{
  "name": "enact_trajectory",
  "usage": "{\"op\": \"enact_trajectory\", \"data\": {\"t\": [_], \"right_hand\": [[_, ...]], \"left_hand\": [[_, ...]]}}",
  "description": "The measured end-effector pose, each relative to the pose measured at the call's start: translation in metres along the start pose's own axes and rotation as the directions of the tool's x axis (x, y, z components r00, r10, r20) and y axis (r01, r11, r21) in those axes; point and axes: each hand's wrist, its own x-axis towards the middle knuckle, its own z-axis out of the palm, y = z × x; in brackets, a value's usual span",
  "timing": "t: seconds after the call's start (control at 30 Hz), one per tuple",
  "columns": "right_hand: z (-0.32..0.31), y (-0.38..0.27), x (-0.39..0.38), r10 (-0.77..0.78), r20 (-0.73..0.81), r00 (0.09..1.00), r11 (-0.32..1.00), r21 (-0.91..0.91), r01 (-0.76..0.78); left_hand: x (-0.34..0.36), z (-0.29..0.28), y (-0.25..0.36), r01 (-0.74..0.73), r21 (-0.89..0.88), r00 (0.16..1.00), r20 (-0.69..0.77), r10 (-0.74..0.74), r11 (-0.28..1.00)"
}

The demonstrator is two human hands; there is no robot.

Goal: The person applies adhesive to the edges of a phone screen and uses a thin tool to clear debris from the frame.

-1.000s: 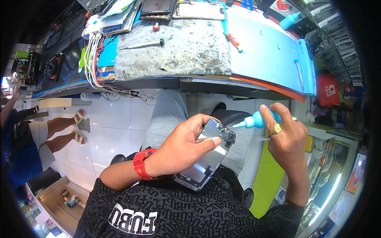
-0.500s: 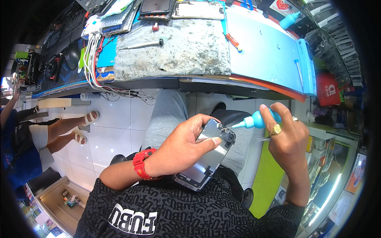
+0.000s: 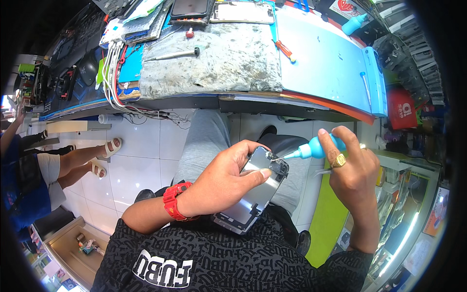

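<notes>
My left hand [image 3: 221, 180] is closed around a phone screen assembly [image 3: 252, 197], its silvery back facing up. The thumb presses across that back near the upper end, where small dark parts and flex cable sit. In my right hand [image 3: 355, 173] is a light blue squeeze bottle [image 3: 315, 147], tilted nearly level between the fingers. Its thin nozzle points left and reaches the screen's upper edge; whether it touches cannot be made out. A thin metal tool [image 3: 322, 172], perhaps tweezers, sticks out below the same hand. Any liquid is too small to see.
Ahead is a workbench with a stained grey mat [image 3: 219, 68], a blue mat [image 3: 321, 63], a red screwdriver [image 3: 285, 51] and a second blue bottle [image 3: 354, 24]. White cables [image 3: 113, 78] hang off its edge. A glass display case [image 3: 404, 194] stands right; a person's legs [image 3: 80, 160] show left.
Both my hands, the screen assembly and the bottle stay practically in place. At the left, the other person's legs have shifted slightly.
</notes>
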Motion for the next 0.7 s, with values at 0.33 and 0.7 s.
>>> {"op": "enact_trajectory", "data": {"t": [0.33, 0.7], "right_hand": [[0.011, 0.007, -0.001, 0.152, 0.031, 0.988, 0.926, 0.344, -0.154], [0.104, 0.140, 0.088, 0.682, -0.235, 0.692, 0.593, 0.732, -0.336]], "left_hand": [[-0.005, -0.002, 0.002, -0.038, 0.019, 0.999, -0.001, 0.038, 0.999], [-0.018, -0.017, -0.002, -0.122, 0.064, 0.989, -0.078, 0.127, 0.990]]}}
